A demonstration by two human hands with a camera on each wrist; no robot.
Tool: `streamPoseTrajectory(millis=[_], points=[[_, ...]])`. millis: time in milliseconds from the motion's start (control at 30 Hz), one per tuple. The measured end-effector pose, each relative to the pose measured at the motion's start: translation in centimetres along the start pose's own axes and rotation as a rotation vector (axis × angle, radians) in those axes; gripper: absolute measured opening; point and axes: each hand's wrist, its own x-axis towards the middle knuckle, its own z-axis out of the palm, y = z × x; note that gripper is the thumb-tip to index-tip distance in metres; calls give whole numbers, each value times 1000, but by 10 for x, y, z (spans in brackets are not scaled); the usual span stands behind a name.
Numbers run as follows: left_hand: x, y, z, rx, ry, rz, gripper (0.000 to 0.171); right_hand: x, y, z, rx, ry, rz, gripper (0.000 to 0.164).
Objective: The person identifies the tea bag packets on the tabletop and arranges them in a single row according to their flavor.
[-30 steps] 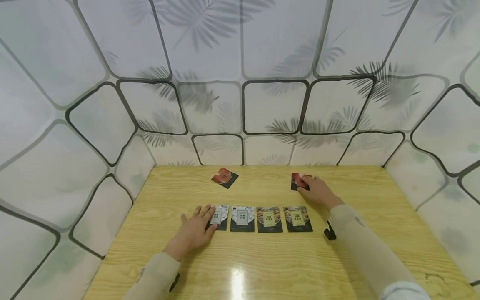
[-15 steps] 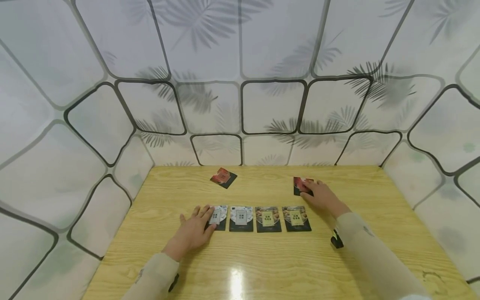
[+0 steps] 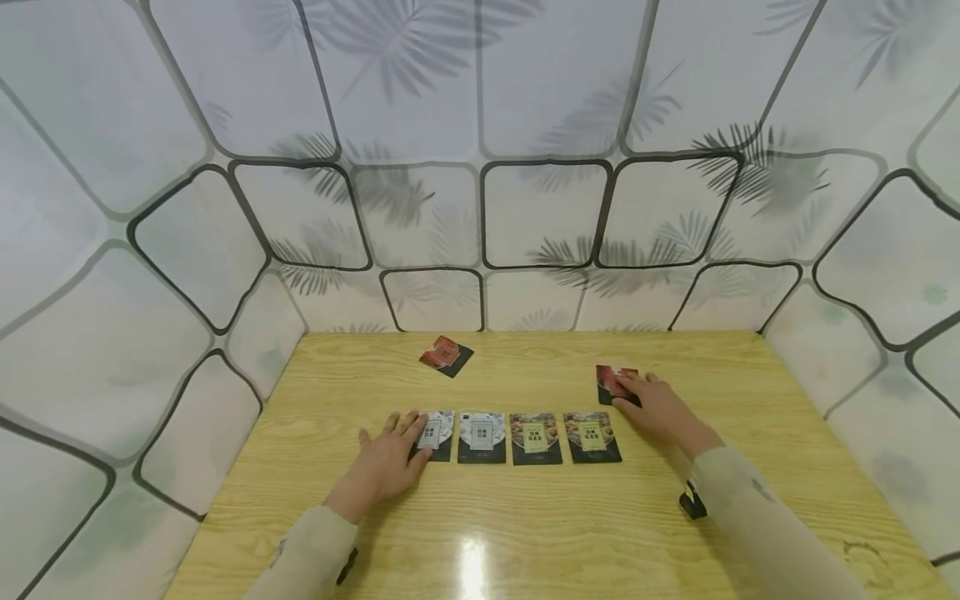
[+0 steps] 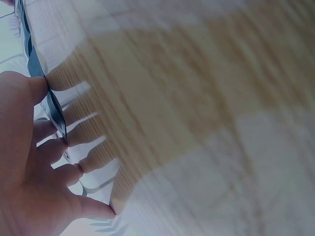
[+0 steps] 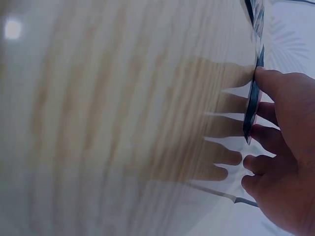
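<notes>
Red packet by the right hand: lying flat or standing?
Lying flat: the head view shows the red packet printed face up on the tabletop, right hand touching it.

The bench point(image 3: 570, 533) is surfaced in yellow, wavy wood grain. Behind it, a pale back wall point(image 3: 543, 217) is seen, and its ends are flanked by a left wall point(image 3: 112, 333) and a right wall point(image 3: 892, 275). Rounded grey and black outlines point(image 3: 609, 215) and feathery leaf prints point(image 3: 742, 143) are carried on the back wall. Near the bench's front edge, a bright glare point(image 3: 472, 571) is reflected; toward its front right corner, a faint curved mark point(image 3: 866, 547) is shown.
</notes>
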Motion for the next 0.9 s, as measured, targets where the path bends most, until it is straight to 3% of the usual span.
streamPoseTrajectory(millis=[900], points=[[2,-4,5,12,-4,0,63,-24,8,-2,-57,14,-65,59]])
